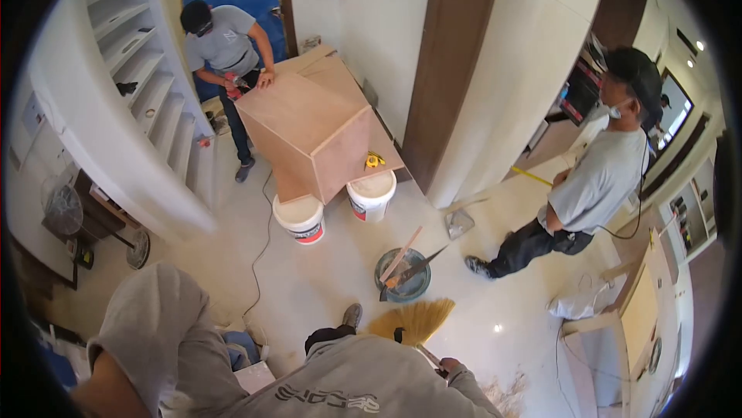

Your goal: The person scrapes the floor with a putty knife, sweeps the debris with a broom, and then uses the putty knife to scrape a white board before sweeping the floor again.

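My right hand (448,367) is closed around the handle of a broom (414,320), whose straw bristles fan out just past my body. Sawdust and debris (506,396) lie on the floor to the right of that hand. Ahead of the bristles stands a dark round tub (423,291), with a handsaw (418,267) and a wooden strip (403,252) resting across it. Only the grey sleeve (158,325) and forearm of my left arm show at the lower left; my left hand is out of view.
A wooden box (309,117) sits on a board carried by white buckets (300,219). Beside it a co-worker (230,39) holds a red tool. Another person (603,178) stands right with a yellow tape measure. A cord (265,256) and a dustpan (459,223) lie on the floor.
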Demonstrator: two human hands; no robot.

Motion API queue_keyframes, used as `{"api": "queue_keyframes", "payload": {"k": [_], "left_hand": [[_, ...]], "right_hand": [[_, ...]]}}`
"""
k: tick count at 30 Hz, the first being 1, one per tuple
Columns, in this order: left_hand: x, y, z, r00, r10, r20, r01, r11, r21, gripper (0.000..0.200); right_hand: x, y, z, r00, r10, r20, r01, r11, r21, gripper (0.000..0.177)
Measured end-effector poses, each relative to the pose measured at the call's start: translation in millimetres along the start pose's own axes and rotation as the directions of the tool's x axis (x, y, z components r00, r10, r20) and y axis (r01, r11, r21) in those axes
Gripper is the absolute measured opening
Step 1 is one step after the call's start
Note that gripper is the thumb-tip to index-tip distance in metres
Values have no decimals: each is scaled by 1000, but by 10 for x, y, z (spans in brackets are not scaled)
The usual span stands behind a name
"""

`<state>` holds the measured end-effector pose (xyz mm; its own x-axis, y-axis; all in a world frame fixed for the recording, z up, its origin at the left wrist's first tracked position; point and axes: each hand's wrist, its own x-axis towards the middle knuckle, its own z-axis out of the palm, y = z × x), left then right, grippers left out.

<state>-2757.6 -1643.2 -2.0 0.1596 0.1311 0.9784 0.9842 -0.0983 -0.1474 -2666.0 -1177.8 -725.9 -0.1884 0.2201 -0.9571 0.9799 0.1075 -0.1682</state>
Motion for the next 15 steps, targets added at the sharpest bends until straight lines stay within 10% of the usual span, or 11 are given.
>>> {"api": "queue_keyframes", "payload": {"k": [2, 5, 7, 9, 11, 12, 13, 15], "left_hand": [[-150, -155, 64, 999, -20, -28, 18, 997, -69, 23], [-962, -671, 150, 924, -351, -152, 341, 936, -91, 26], [-1961, -1106, 322, 599, -756, -265, 785, 620, 6, 28], [-3450, -1429, 307, 32, -970, -242, 999, 32, 3, 29], [-4468, -1321, 498, -309, -927, -211, 808, -373, 456, 26], [-5494, -1132, 351, -38, -998, -41, 628, -55, 776, 31], [-6253, -788, 189, -128, -991, 30, 359, -18, 933, 42], [-6465, -81, 3, -647, -759, 71, 177, -58, 983, 56]], "right_hand": [[-450, -102, 55, 991, 116, 61, -126, 976, 178, 21], [-3, 220, 74, 938, -163, 306, 26, 914, 406, 28], [-128, 311, 197, 959, -65, 277, -148, 716, 683, 36], [364, 406, 337, 956, -94, 279, -211, 441, 872, 49], [509, 409, 331, 854, -156, 495, -450, 252, 856, 32], [836, 603, 390, 787, -355, 505, -517, 68, 853, 34], [651, 542, 345, 846, -277, 456, -498, -103, 861, 30], [444, 587, 245, 888, -266, 376, -431, -193, 882, 26]]}}
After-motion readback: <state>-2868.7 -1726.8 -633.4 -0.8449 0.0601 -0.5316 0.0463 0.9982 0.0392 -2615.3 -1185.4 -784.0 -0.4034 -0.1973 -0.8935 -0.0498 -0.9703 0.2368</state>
